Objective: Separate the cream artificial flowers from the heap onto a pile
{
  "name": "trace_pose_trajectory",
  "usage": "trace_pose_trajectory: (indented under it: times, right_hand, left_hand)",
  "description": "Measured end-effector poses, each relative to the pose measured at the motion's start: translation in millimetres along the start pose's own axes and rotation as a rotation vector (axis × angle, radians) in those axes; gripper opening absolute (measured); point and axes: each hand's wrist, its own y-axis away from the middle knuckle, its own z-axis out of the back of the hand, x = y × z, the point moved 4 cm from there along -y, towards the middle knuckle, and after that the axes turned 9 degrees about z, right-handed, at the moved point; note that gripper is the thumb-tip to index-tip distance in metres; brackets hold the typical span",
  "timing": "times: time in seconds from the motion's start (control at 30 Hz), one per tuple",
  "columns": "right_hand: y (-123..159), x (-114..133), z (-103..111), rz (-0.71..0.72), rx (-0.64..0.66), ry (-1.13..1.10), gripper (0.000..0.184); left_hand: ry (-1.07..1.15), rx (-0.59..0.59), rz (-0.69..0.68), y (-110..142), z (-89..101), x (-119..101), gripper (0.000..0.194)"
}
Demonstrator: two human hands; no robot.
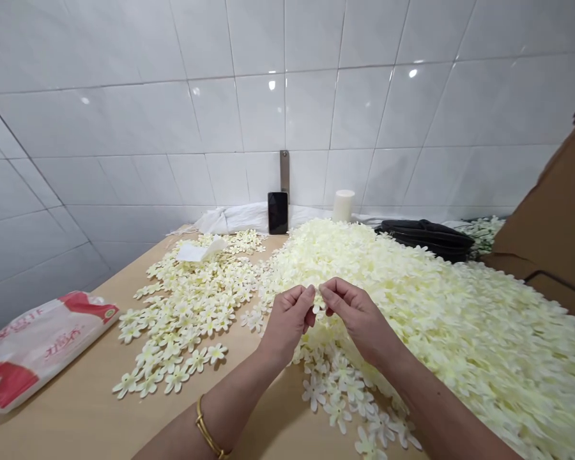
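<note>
My left hand and my right hand meet over the near edge of a big heap of pale flowers. Between their pinched fingertips is a small artificial flower, pale yellow-white and mostly covered by the fingers. Both hands are closed, thumb against forefinger. Behind and to the right lies the large heap of loose artificial flowers. A flatter group of similar flowers with yellowish centres spreads over the table left of my hands. A gold bangle circles my left wrist.
A red and white plastic packet lies at the table's left. White paper rests on the left flowers. Against the tiled wall stand a phone and a whitish cylinder. A black pouch and brown cardboard are at right.
</note>
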Motion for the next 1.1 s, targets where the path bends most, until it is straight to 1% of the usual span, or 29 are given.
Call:
trace_pose_trajectory:
  times: [0.07, 0.13, 0.2, 0.33, 0.4, 0.47, 0.63, 0.8, 0.87, 0.93, 1.03, 1.1]
  right_hand:
    - [2.5, -2.2, -2.3, 0.005, -0.004, 0.085, 0.029]
    - [5.0, -6.9, -4.2, -0.030, 0.001, 0.099, 0.030]
    - [7.2, -10.2, -5.9, -0.048, 0.006, 0.050, 0.032]
    - [9.7, -9.0, -10.2, -0.019, -0.001, -0.068, 0.033]
    - [10.1, -7.3, -12.0, -0.005, -0.016, -0.093, 0.033]
    - [10.3, -6.6, -13.2, 0.008, -0.028, -0.084, 0.033]
    - [9.4, -9.1, -12.2, 0.060, -0.086, 0.058, 0.039]
    - [7.6, -12.3, -12.3, 0.009, -0.133, 0.074, 0.044]
    - [7.1, -11.5, -11.1, -0.009, -0.154, 0.065, 0.046]
    - [6.6, -10.0, -9.4, -0.009, -0.164, 0.063, 0.046]
    - [5.5, -8.4, -9.6, -0.006, -0.095, 0.024, 0.042]
    - [5.1, -7.2, -8.6, 0.002, -0.071, 0.021, 0.041]
  left_hand:
    - [-0.128, -0.075, -0.111, 2.6, 1.2, -3.5, 0.041]
    - [-0.187, -0.103, -0.169, 4.9, 0.3, -5.3, 0.042]
    - [-0.173, -0.079, -0.154, 6.2, -2.2, -4.3, 0.041]
    - [-0.082, -0.040, -0.013, 8.0, -5.8, 1.0, 0.042]
    - [-0.057, -0.034, 0.027, 9.8, -6.3, 1.7, 0.043]
    - [-0.045, 0.003, 0.025, 11.9, -7.2, 0.6, 0.040]
    - [0.068, 0.111, -0.034, 15.4, -7.5, -1.1, 0.029]
    - [0.177, 0.171, -0.005, 14.3, -8.0, 2.4, 0.027]
    - [0.160, 0.162, 0.005, 13.3, -7.6, 2.7, 0.027]
    - [0.098, 0.116, -0.008, 12.6, -5.5, 1.7, 0.029]
    - [-0.006, 0.043, -0.040, 12.5, -2.2, -0.3, 0.030]
    - [-0.026, 0.036, -0.043, 12.7, -1.8, -0.5, 0.028]
